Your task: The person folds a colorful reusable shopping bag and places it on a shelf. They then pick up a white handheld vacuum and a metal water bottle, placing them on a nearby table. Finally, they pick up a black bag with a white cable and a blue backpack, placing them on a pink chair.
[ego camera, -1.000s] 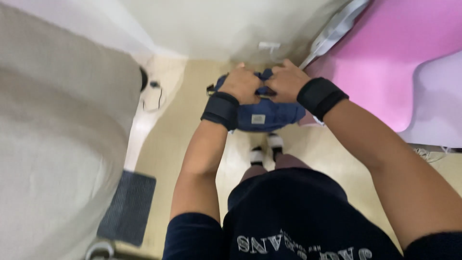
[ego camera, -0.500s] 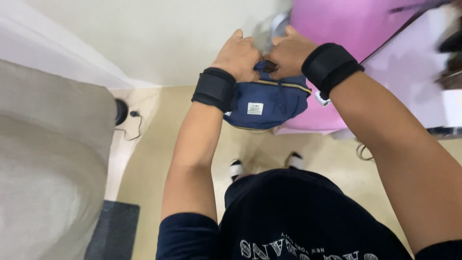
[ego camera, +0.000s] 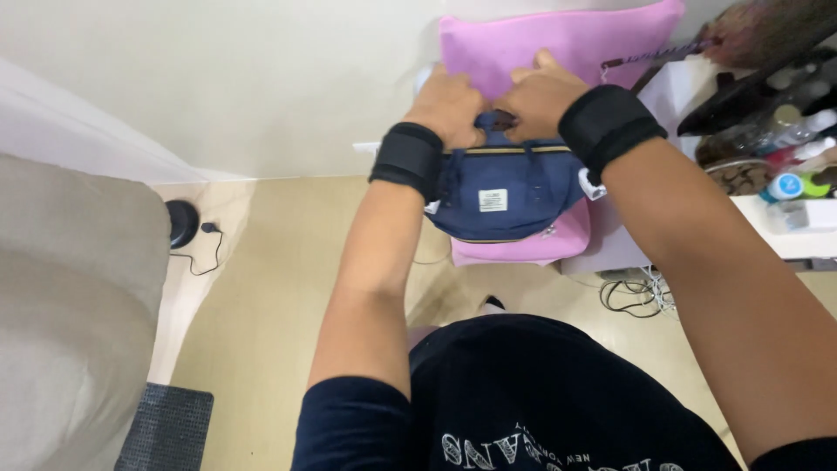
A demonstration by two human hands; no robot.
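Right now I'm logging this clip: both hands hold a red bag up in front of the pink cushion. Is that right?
Not quite: the bag is navy blue, not red. The head view shows the left hand and right hand gripping its top in front of the pink cushion.

My left hand (ego camera: 449, 105) and right hand (ego camera: 540, 92) meet on top of the pouch (ego camera: 506, 192), held up before the cushion (ego camera: 558, 44). Bottles (ego camera: 789, 166) crowd the surface (ego camera: 785, 235) to my right (bed (ego camera: 70, 296) left).

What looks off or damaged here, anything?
Nothing stands out. Both hands, left hand and right hand, grip the top of the navy bag; it hangs level and looks intact. Loose cables lie on the floor.
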